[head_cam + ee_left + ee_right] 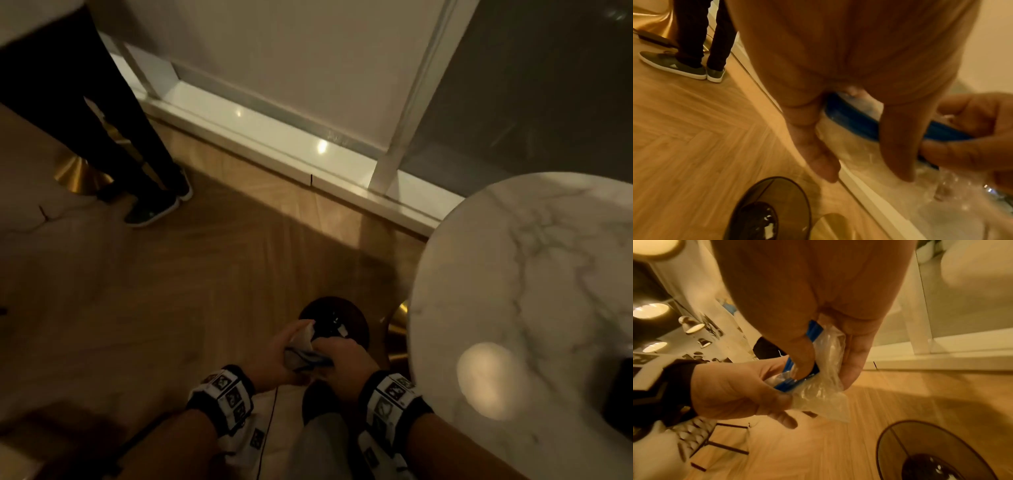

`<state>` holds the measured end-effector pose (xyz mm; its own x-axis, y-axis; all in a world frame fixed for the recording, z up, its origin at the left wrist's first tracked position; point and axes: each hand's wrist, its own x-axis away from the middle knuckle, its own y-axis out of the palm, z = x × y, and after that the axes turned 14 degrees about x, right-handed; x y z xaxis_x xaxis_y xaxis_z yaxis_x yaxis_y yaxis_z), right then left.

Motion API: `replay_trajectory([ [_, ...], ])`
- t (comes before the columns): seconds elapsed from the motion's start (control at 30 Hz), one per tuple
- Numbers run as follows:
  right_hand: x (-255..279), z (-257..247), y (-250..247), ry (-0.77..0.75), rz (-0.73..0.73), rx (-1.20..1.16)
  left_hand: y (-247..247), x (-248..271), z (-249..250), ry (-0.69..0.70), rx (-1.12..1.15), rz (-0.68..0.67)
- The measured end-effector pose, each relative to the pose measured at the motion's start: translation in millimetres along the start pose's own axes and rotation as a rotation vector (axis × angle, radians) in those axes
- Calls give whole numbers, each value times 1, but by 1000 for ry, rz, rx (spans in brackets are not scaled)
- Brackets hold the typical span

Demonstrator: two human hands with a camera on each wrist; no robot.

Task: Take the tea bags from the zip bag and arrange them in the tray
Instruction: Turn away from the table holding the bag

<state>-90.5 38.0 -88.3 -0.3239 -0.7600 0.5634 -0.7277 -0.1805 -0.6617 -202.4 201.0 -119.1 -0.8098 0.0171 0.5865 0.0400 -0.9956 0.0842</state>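
Clear zip bag [819,386] pinched by both hands

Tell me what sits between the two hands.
The clear zip bag with its blue strip, gripped by the left hand and right hand; clearest in the right wrist view.

The zip bag [819,382] is clear crumpled plastic with a blue zip strip along its mouth, held up in the air above the floor. Its contents cannot be made out.
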Motion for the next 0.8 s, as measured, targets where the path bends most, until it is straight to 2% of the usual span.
replay_trajectory([
  [0.17,-65,16,48,141,-69,-58,-27,-53,-75,-94,-88,123],
  [0.43,-131,76,125,348,3,-212,-34,-136,-181,-167,-128,224],
  [0.63,-172,117,161,462,51,-271,-29,-193,-225,-213,-217,273],
  [0.8,-188,140,188,561,71,-278,-21,-215,-248,-182,-143,333],
])
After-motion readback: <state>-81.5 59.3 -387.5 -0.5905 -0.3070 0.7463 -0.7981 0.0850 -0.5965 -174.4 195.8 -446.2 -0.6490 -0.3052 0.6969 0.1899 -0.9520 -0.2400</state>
